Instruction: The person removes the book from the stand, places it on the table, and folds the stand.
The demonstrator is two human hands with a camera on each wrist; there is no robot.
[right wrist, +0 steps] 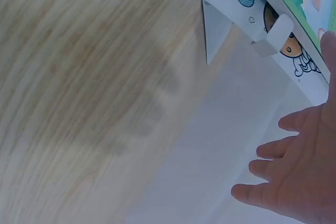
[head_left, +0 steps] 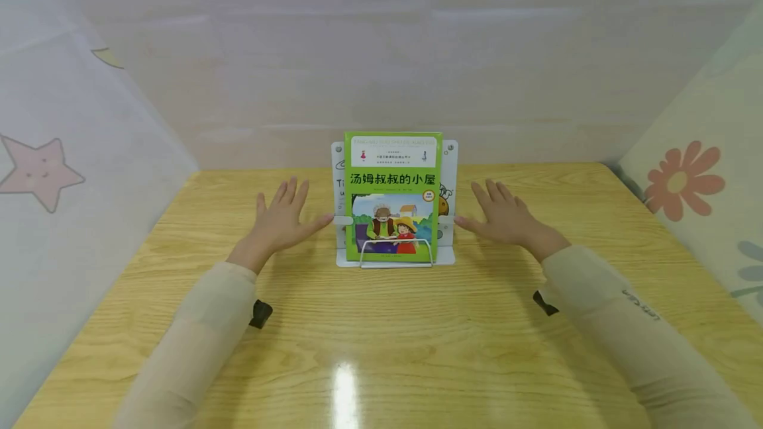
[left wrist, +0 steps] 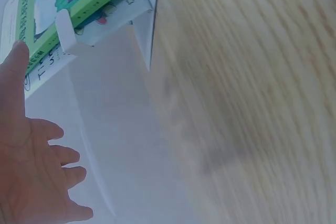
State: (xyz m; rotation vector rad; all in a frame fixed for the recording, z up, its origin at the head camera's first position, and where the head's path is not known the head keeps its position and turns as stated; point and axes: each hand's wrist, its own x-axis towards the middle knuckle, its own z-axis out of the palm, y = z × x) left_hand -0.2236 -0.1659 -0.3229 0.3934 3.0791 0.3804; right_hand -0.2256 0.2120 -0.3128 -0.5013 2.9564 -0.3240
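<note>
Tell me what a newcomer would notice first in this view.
Most likely the bright green picture book, propped on a white stand at the middle of the wooden table. Next, the person's hands, fingers spread and thumbs pointing toward the book: the left hand on its left, the right hand on its right. Farther out, a pink star marks the left side and a red flower the right.
</note>
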